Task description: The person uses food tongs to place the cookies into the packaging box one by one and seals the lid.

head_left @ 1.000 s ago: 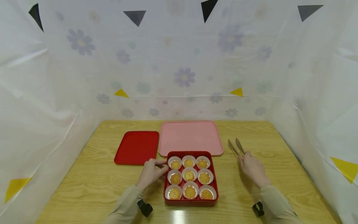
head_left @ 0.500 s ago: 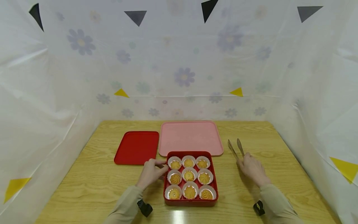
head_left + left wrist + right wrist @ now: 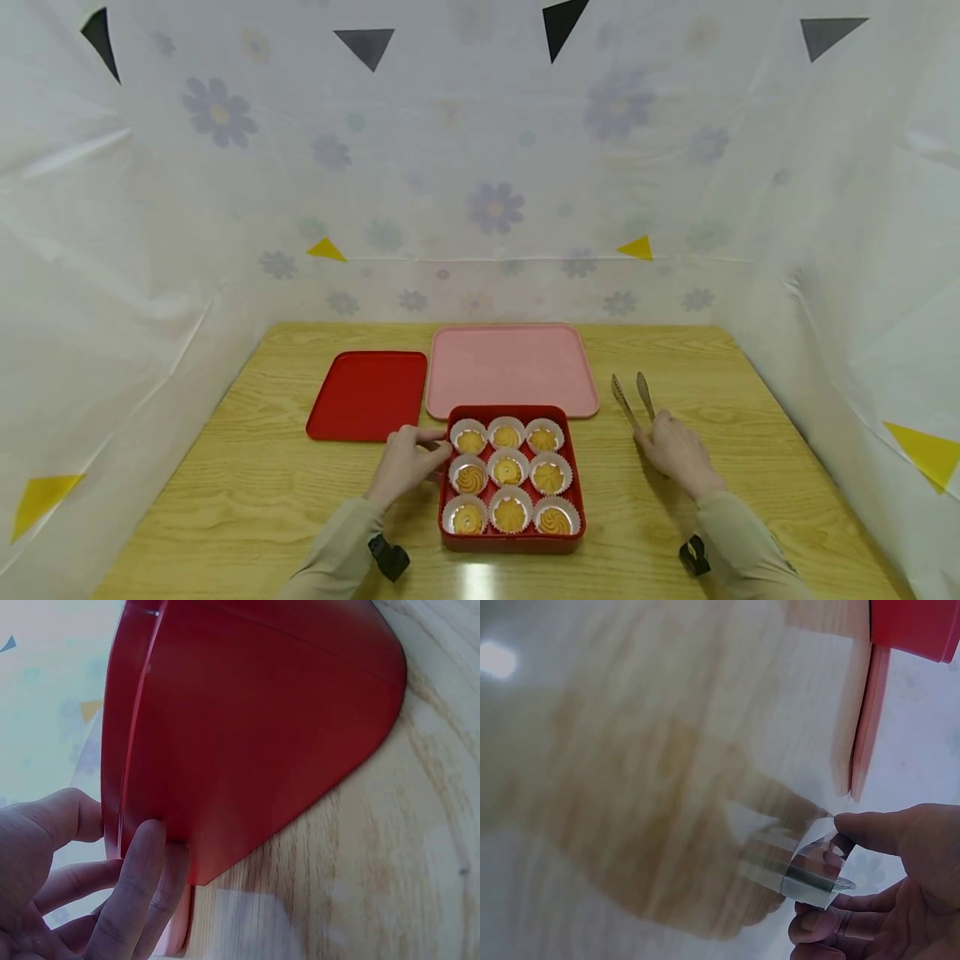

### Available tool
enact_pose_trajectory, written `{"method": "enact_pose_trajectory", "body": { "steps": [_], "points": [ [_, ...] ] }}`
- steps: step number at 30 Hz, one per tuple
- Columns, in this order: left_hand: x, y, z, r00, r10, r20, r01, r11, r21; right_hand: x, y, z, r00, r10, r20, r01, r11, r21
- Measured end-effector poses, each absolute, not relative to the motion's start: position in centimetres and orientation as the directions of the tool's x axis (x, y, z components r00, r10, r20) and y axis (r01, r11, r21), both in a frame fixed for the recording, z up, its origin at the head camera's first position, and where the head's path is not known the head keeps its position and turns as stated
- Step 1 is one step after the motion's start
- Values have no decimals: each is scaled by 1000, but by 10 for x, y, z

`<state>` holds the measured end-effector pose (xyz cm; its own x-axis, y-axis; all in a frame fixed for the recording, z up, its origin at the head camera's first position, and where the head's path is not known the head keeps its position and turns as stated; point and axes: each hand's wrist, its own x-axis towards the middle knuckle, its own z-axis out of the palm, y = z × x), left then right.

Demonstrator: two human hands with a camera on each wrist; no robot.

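Observation:
A red box (image 3: 513,543) holds several swirl cookies (image 3: 507,471) in white paper cups. My left hand (image 3: 433,447) rests against its left wall near the far corner. In the left wrist view my left hand (image 3: 127,844) has straight fingers (image 3: 142,877) on the box wall (image 3: 255,735) and the thumb by the rim. Right of the box, my right hand (image 3: 651,429) holds the near end of metal tongs (image 3: 622,398) lying on the table. In the right wrist view my right hand (image 3: 829,859) pinches the tongs (image 3: 810,874) between thumb and fingers.
A pink tray (image 3: 510,367) lies just behind the box, with a red lid (image 3: 367,396) to its left. All sit on a wooden table (image 3: 262,483) enclosed by floral plastic sheeting. The tray edge (image 3: 862,727) and a box corner (image 3: 915,626) show in the right wrist view.
The right hand and the tongs have shifted very slightly on the table. The left hand and the box have stayed put.

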<state>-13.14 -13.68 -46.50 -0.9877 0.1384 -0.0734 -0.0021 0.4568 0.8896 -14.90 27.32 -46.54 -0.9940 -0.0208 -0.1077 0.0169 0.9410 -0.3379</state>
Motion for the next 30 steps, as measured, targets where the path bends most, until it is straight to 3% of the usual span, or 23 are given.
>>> {"method": "enact_pose_trajectory", "body": {
  "steps": [20, 30],
  "points": [
    [-132, -137, -464, -991, 120, -52, 15, 496, 868, -152, 276, -468, -995, -32, -98, 6, 933, -359],
    [-132, -143, -467, -992, 107, -59, -3, 466, 885, -150, 271, -467, -997, -44, 56, -58, 959, -276]
  ]
}}
